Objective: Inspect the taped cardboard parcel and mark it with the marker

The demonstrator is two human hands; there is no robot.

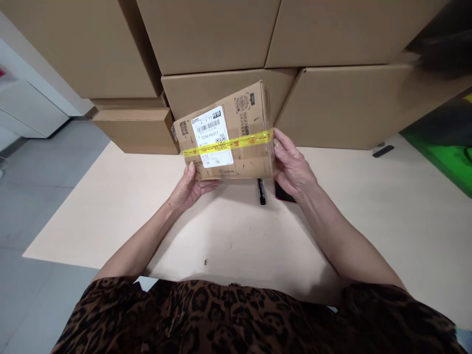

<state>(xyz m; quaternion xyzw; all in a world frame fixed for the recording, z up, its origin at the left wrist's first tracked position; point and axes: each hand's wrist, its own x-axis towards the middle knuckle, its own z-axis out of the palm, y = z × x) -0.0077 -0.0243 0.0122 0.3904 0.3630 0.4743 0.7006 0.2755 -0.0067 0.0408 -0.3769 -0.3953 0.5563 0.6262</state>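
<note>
Parcel [236,123] of rectangular brown cardboard, banded with shiny yellow tape [254,141], is tilted above a pale, flat table [228,226] in the head view; the bare left hand [187,191] grasps its lower left corner, the bare right hand [295,169] its right end. A slim black cylindrical marker [261,192] lies near the right hand.

It's a wall of cartons [332,108] across the table's [73,216] far side, shut tight to reaching hands! Mid-table, a raised parcel [226,135] blocks the way between left hand [190,189] and right hand [293,164], marker [261,191] nearby on the surface. But look left: open room to the near left corner! Another lane between the forearms [339,233], down toward the front edge, and more space right of them.
</note>
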